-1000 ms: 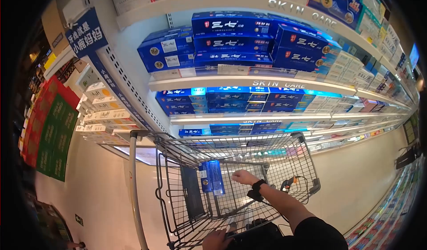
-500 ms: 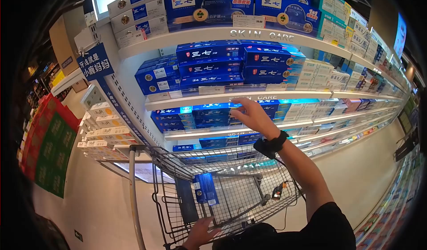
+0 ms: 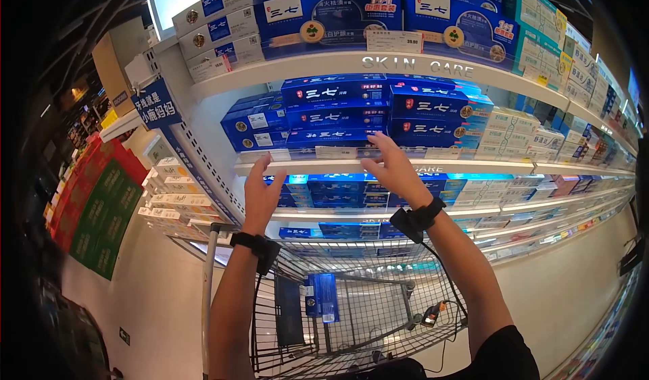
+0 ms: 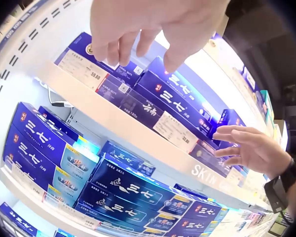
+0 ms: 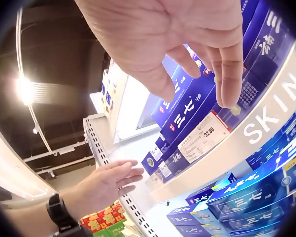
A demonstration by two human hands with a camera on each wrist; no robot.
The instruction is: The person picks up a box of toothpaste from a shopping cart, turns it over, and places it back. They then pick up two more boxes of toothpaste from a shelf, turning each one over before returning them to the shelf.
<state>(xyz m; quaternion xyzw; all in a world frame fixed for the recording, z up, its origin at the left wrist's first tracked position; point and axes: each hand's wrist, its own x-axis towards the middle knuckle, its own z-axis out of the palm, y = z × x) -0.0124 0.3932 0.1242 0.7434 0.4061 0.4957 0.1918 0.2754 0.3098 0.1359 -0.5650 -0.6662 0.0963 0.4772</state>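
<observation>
Stacked blue boxes (image 3: 338, 118) with white lettering fill the shelf in front of both hands. In the head view the left hand (image 3: 262, 189) is raised at the shelf edge, left of the stack, fingers spread and holding nothing. The right hand (image 3: 395, 172) reaches to the right side of the same stack, its fingertips over the front of the lowest box; contact cannot be told. In the left wrist view the left hand (image 4: 158, 24) hangs over the boxes, and the right hand (image 4: 254, 150) shows at the right. The right wrist view shows the right hand's loose fingers (image 5: 231, 74) before the boxes.
A shopping cart (image 3: 365, 312) below the shelves holds one blue box (image 3: 321, 297) and a small dark device (image 3: 433, 314). More boxes (image 3: 338, 16) stand on the shelf above, others on lower shelves. A blue sign (image 3: 157, 103) hangs at the left upright.
The left hand has risen from the cart to the shelf edge. The right hand has moved up from above the cart to the blue stack. The view has tilted up toward the shelves.
</observation>
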